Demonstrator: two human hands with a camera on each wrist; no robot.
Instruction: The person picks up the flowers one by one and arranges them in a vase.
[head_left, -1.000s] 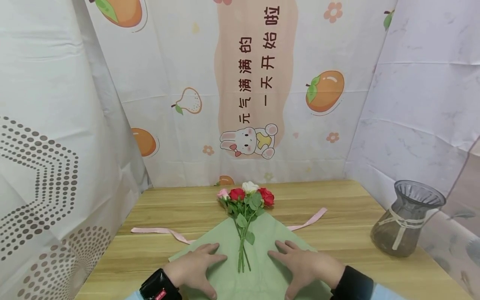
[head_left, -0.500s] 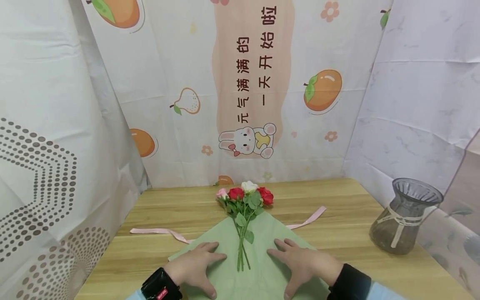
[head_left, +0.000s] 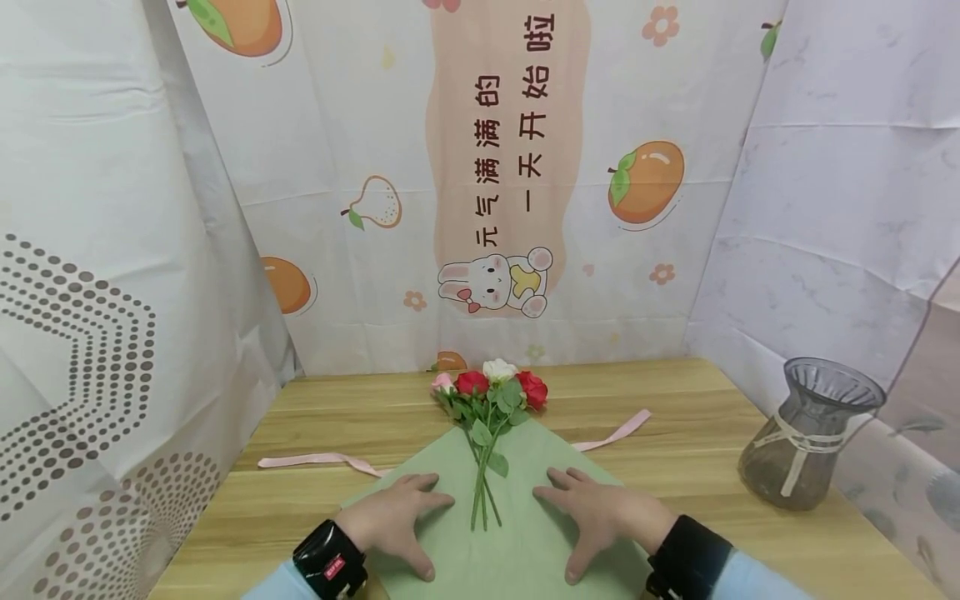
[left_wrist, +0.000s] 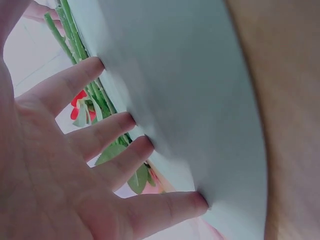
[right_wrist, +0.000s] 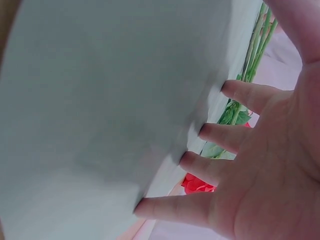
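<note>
A light wood-grained table (head_left: 352, 412) stands before a white fruit-printed curtain (head_left: 337, 125), with a smoky grey glass vase (head_left: 787, 467) at its right side. On the table lies a pale green sheet of wrapping paper (head_left: 513, 558); a bouquet of red, white and pink roses (head_left: 482, 432) rests there, blooms past the far corner, stems between the hands. The left hand (head_left: 399, 515) and right hand (head_left: 596, 512) are spread wide, fingertips touching the paper, gripping nothing. A narrow pink ribbon (head_left: 311, 459) shows either side, its middle hidden; the paper's near end is cut off.
</note>
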